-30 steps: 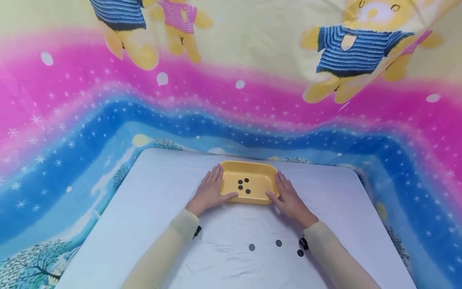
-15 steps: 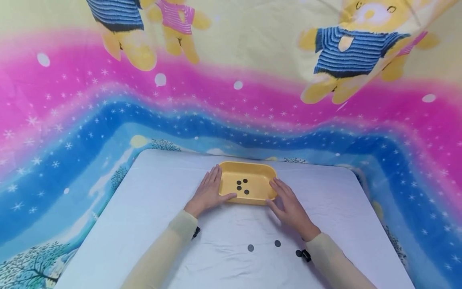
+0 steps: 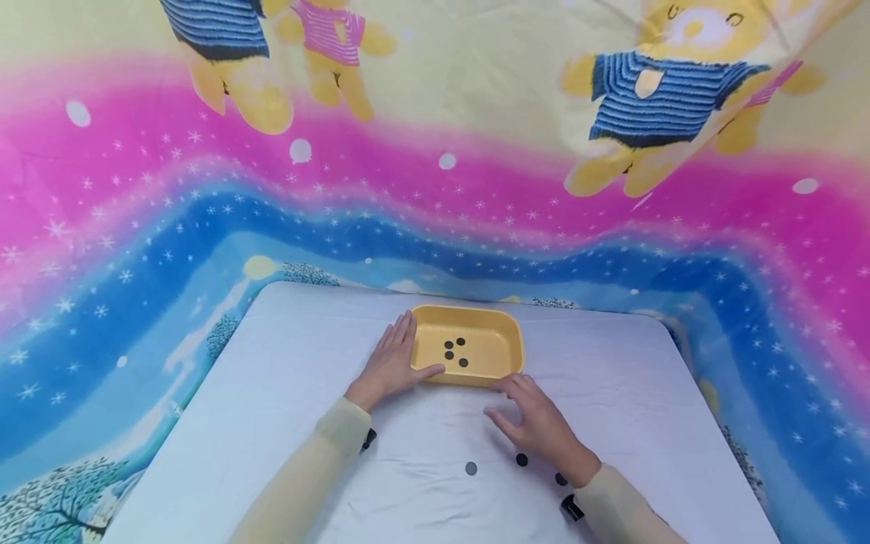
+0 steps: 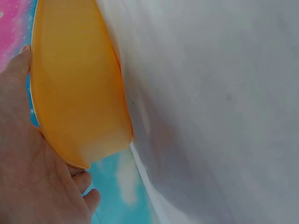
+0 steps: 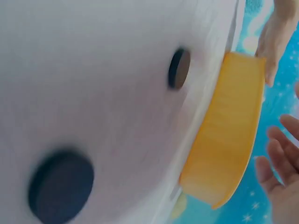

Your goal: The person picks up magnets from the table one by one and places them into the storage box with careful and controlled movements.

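Observation:
A yellow rectangular tray (image 3: pixel 492 349) lies near the table's far edge with several small black discs (image 3: pixel 463 363) inside. My left hand (image 3: pixel 386 369) rests against its left end, fingers fairly straight and thumb along the front rim. In the left wrist view, fingertips show beside the tray wall (image 4: pixel 79 84). My right hand (image 3: pixel 540 419) is at the tray's front right corner, fingers loosely bent and nothing held; whether a fingertip touches the rim I cannot tell. Below it lie loose discs: a grey one (image 3: pixel 471 468), a black one (image 3: pixel 522 459) and another (image 3: pixel 561 478) by the wrist.
A white cloth (image 3: pixel 421 491) covers the table, slightly creased in front of the tray. A patterned curtain (image 3: pixel 408 219) with bears and snowflakes stands right behind the table's far edge. Black wrist devices (image 3: pixel 572 508) hang under both forearms.
My right hand has let go of the tray's right end and drawn back toward the loose discs. The left hand and the tray have stayed nearly still.

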A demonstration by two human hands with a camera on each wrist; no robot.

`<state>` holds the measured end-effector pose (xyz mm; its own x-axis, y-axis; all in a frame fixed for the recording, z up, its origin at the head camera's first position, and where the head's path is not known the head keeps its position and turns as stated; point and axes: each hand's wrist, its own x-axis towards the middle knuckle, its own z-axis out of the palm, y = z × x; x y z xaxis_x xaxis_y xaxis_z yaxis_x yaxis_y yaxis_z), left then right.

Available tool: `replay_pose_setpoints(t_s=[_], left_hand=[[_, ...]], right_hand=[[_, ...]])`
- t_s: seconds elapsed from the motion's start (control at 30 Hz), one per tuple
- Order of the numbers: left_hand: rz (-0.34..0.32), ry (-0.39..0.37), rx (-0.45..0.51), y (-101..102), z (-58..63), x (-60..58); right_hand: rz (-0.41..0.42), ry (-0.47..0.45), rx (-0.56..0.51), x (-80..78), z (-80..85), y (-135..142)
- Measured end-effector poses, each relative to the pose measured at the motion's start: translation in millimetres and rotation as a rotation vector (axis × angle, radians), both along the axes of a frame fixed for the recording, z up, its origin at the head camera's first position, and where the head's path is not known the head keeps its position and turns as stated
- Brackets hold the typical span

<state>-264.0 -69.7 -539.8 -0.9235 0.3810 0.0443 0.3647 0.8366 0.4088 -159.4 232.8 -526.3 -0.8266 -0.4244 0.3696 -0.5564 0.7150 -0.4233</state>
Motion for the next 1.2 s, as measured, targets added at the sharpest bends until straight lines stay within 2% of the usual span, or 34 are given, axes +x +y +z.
replay_pose_setpoints(t_s=[0.17, 0.37, 0.57, 0.77, 1.2], left_hand=[[0.004, 0.01, 0.003, 0, -0.7, 0.1], [0.001, 0.002, 0.022, 1, 0.0, 1.8], [0.006, 0.007, 0.023, 1, -0.5, 2.2], [0.001, 0.013, -0.001, 0, -1.3, 1.1], [-0.008, 0.03, -0.009, 1, -2.8, 0.5]], right_hand=[[0.057, -0.18, 0.023, 14.0, -1.2, -11], [0.159, -0.236, 0.052, 24.1, -11.3, -19], [0.194, -0.36, 0.109, 29.4, -16.4, -22], [0.232, -0.391, 0.172, 34.3, -15.3, -28], [0.235, -0.411, 0.236, 33.2, -13.6, -32]])
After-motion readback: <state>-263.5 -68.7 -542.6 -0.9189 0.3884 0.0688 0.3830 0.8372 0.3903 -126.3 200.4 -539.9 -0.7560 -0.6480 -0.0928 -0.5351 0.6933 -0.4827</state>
